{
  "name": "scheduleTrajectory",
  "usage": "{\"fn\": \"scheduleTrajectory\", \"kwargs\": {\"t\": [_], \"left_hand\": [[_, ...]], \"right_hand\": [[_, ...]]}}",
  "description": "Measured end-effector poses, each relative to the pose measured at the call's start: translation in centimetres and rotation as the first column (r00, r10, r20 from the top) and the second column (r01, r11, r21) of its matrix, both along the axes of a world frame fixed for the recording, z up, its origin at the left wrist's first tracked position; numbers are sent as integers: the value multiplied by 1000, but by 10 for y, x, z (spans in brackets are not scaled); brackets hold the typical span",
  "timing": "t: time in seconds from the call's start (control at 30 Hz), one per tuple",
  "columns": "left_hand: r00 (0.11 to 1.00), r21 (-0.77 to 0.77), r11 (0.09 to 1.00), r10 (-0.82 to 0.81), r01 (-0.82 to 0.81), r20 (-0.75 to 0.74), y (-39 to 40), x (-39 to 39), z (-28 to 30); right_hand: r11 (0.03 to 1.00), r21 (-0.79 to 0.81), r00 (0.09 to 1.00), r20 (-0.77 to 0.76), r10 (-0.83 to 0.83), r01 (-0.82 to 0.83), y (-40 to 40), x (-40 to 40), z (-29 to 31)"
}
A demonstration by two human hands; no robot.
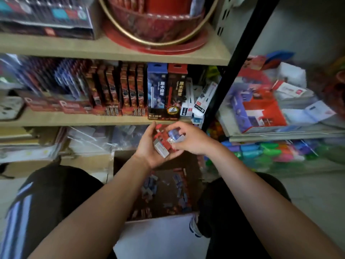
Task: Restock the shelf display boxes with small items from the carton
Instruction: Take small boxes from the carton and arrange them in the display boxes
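An open brown carton sits on the floor between my knees, with several small red and blue packets loose in its bottom. Just above it, my left hand cups a stack of small red and white packets, fingers curled round them. From the right, my right hand pinches a small blue packet against that stack. On the middle shelf, display boxes of red packs stand beside a tall blue and red display box.
The wooden shelf board runs just behind my hands. A black metal upright divides this shelving from a cluttered bay with red and white boxes and coloured items below. Bagged goods fill the lower shelf. My knees flank the carton.
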State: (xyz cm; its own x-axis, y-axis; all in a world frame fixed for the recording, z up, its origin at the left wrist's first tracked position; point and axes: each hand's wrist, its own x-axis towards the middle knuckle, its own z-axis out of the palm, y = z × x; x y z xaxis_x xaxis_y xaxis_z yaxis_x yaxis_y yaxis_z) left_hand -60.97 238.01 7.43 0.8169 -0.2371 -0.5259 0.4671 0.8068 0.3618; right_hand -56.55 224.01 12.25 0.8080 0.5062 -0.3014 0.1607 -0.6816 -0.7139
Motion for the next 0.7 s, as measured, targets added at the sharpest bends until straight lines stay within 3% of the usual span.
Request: {"fn": "scheduleTrajectory", "kwargs": {"t": [0.23, 0.3, 0.47, 0.6, 0.7], "left_hand": [[997, 95, 992, -79, 79, -6, 1, 2, 3], [998, 101, 993, -60, 64, -35, -1, -1, -8], [999, 56, 998, -35, 37, -41, 4, 5, -8], [1000, 45, 999, 13, -13, -17, 14, 14, -6], [999, 30, 1000, 5, -4, -41, 14, 17, -10]], "right_hand": [[991, 7, 970, 205, -133, 135, 8, -18, -20], [988, 20, 972, 176, -153, 152, 11, -20, -24], [915, 241, 946, -91, -311, 324, 1, -1, -13], [627, 433, 761, -420, -496, 647, -2, 12, -4], [493, 401, 611, -681, -403, 772, 0, 14, -1]]}}
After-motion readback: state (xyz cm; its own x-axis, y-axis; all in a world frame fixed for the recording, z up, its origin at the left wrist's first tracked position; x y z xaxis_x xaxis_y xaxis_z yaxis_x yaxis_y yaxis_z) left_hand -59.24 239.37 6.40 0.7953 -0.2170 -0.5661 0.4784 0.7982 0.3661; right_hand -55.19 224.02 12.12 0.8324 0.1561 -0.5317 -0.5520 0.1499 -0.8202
